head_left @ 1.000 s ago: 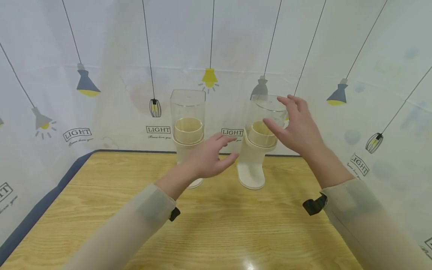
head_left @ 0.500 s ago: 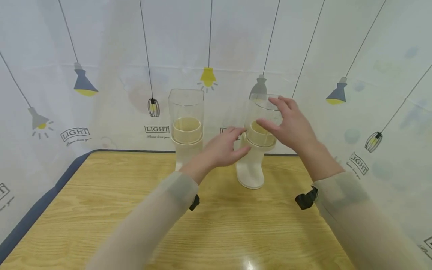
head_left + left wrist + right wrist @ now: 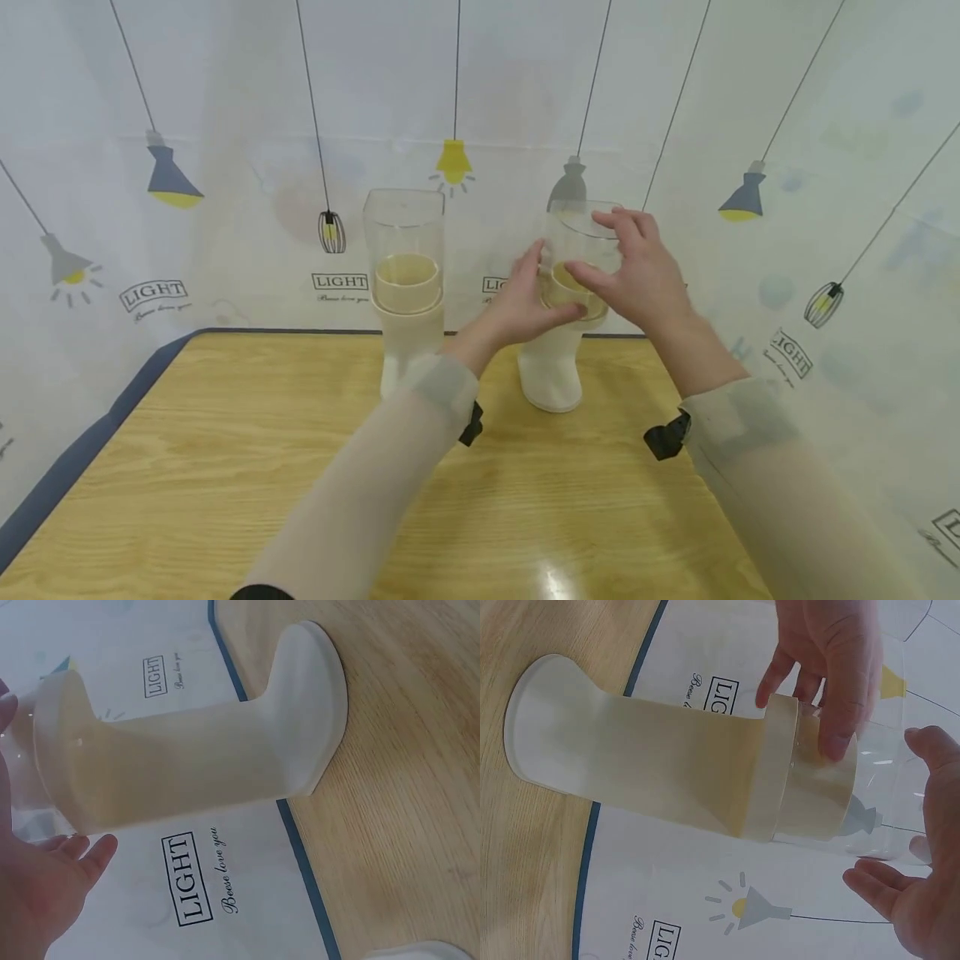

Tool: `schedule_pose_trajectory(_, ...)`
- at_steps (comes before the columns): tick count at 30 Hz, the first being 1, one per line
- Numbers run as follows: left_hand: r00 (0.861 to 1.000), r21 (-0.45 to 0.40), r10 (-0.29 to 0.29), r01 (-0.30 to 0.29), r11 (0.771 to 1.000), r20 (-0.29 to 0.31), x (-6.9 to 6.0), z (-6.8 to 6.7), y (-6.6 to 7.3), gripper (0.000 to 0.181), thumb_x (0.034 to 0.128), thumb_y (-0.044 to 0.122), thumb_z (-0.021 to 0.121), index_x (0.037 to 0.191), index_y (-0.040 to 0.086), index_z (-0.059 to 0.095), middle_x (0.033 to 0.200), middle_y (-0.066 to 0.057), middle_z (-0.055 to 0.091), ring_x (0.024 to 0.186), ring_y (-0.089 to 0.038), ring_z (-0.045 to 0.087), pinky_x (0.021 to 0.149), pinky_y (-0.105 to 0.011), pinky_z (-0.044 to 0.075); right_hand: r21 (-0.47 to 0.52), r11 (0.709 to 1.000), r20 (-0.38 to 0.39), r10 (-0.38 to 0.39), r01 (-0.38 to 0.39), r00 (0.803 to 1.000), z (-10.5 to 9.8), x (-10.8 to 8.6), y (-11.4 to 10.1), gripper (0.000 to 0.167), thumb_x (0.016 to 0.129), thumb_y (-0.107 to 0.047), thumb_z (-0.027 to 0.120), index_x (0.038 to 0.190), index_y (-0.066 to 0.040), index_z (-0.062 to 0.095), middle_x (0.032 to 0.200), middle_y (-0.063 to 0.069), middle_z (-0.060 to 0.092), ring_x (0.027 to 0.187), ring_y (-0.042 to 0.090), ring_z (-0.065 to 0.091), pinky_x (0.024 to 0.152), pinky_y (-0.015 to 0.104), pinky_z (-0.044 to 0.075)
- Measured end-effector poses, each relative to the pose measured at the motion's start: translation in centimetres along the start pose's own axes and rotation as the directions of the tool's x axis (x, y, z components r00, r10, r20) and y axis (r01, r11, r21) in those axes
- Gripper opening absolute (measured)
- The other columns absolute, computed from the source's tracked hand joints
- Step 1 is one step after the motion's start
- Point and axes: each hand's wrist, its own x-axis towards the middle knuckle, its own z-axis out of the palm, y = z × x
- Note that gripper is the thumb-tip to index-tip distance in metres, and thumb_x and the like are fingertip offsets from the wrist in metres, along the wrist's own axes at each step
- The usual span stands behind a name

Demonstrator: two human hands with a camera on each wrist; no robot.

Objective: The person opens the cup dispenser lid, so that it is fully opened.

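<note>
Two cream, boot-shaped stands bear clear canisters with cream cylindrical inserts inside. My left hand (image 3: 525,302) reaches round the lower part of the right canister (image 3: 881,772), its thumb across the front and its fingers behind. In the right wrist view the left thumb (image 3: 840,712) overlaps the canister wall; how firmly it touches cannot be told. Higher up, my right hand (image 3: 637,271) stands at the same canister's right side, thumb and fingers spread near the rim. The right stand (image 3: 195,757) is upright on the table. The left canister (image 3: 405,225) stands apart on the left stand (image 3: 408,342).
The wood-grain table (image 3: 247,467) has a dark blue back edge. Behind it hangs a pale curtain (image 3: 247,83) printed with lamps and the word LIGHT. Each sleeve cuff carries a black wrist device (image 3: 667,437).
My left hand has moved right and slightly up from before the left stand to the right canister. The right hand has shifted slightly left. Both canisters remain on their stands.
</note>
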Motion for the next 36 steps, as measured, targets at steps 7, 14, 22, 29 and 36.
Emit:
schedule_pose_trajectory(7, 0.998, -0.131, -0.055, 0.052, 0.99, -0.022, 0.6, 1.0, -0.6, 0.134, 0.0679, 0.054, 0.09, 0.162, 0.03, -0.002, 0.16, -0.01, 0.027, 0.143, -0.028, 0.033, 0.113, -0.051, 0.034, 0.018, 1.0, -0.027, 0.008, -0.007, 1.0, 0.3, 0.0, 0.1, 0.072, 0.087, -0.046, 0.075, 0.148, -0.017, 0.048, 0.154, 0.011, 0.035, 0.118, 0.039, 0.057, 0.089, 0.059, 0.05)
schedule_pose_trajectory(14, 0.992, -0.131, -0.078, 0.064, 0.989, -0.104, 0.7, 2.7, -0.8, 0.136, 0.0604, 0.053, 0.095, 0.16, 0.031, 0.006, 0.15, -0.009, 0.031, 0.13, -0.025, 0.042, 0.106, -0.046, 0.043, 0.059, 0.998, -0.068, 0.011, -0.007, 0.998, 0.5, -0.4, 0.9, 0.073, 0.084, -0.046, 0.078, 0.146, -0.019, 0.05, 0.153, 0.008, 0.037, 0.116, 0.038, 0.059, 0.088, 0.058, 0.051)
schedule_pose_trajectory(22, 0.974, -0.073, -0.106, 0.093, 0.993, -0.201, 0.1, 4.2, -0.3, 0.134, 0.0562, 0.054, 0.096, 0.158, 0.027, 0.013, 0.144, -0.004, 0.032, 0.122, -0.02, 0.046, 0.095, -0.039, 0.05, 0.124, 0.992, -0.084, -0.001, 0.011, 0.996, 0.8, -1.0, 1.7, 0.073, 0.082, -0.041, 0.081, 0.144, -0.018, 0.049, 0.154, 0.002, 0.035, 0.116, 0.035, 0.06, 0.093, 0.053, 0.052)
schedule_pose_trajectory(29, 0.953, 0.021, -0.114, 0.125, 0.992, -0.28, -0.6, 5.1, 0.3, 0.132, 0.0567, 0.063, 0.091, 0.155, 0.023, 0.014, 0.138, -0.005, 0.03, 0.121, -0.018, 0.04, 0.093, -0.035, 0.049, 0.236, 0.971, -0.091, -0.016, 0.037, 0.996, 1.0, -1.2, 1.9, 0.076, 0.082, -0.029, 0.083, 0.144, -0.011, 0.044, 0.153, 0.002, 0.033, 0.122, 0.031, 0.056, 0.1, 0.048, 0.05)
schedule_pose_trajectory(36, 0.926, 0.098, -0.086, 0.13, 0.987, -0.367, -1.2, 6.1, 0.6, 0.131, 0.0552, 0.068, 0.089, 0.152, 0.019, 0.016, 0.131, -0.007, 0.032, 0.112, -0.018, 0.039, 0.091, -0.033, 0.049, 0.341, 0.939, -0.097, -0.005, 0.038, 0.995, 1.0, -1.5, 2.1, 0.081, 0.079, -0.022, 0.086, 0.142, -0.006, 0.038, 0.154, 0.003, 0.034, 0.123, 0.037, 0.052, 0.101, 0.053, 0.048)
